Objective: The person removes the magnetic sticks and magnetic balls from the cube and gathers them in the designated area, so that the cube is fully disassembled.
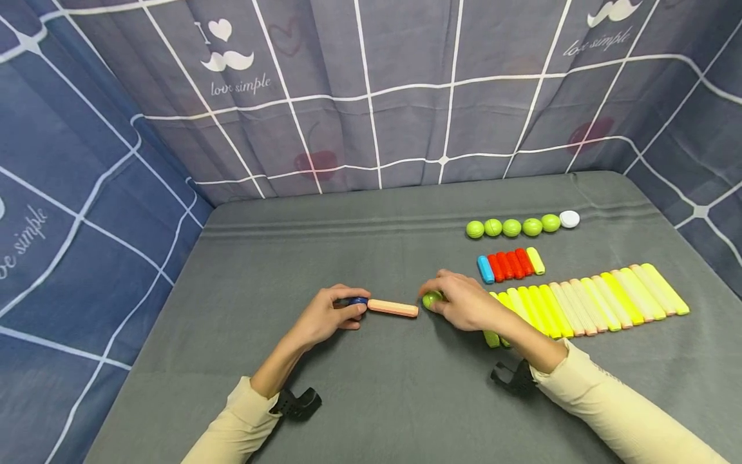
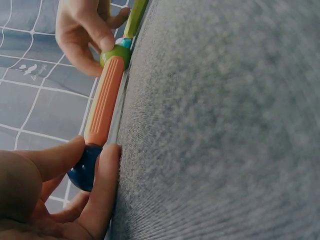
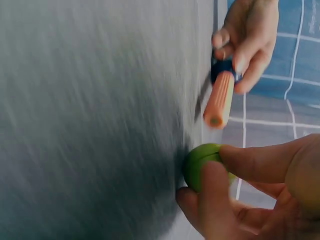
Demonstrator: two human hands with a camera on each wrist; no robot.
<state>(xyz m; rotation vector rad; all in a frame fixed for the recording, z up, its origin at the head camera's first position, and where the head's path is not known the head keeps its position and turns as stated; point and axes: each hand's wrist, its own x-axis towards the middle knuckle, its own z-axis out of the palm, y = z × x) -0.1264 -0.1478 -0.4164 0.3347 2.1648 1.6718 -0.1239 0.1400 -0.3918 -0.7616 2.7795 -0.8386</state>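
My left hand (image 1: 333,314) pinches a dark blue ball (image 2: 84,169) between thumb and fingers. From that ball an orange ribbed rod (image 1: 393,308) sticks out toward the right, its near end against the blue ball. My right hand (image 1: 468,301) pinches a green ball (image 3: 201,165) low over the grey cloth. In the right wrist view a small gap separates the green ball from the rod's free end, where a greenish spot shows. The fingers of the right hand hide part of the green ball in the head view.
Right of the right hand lies a long row of yellow and pale rods (image 1: 591,303). Behind it sit short red rods (image 1: 510,265) with a blue one (image 1: 485,269) and a yellow one (image 1: 536,261). Farther back, several green balls (image 1: 512,227) line up beside a white ball (image 1: 570,219).
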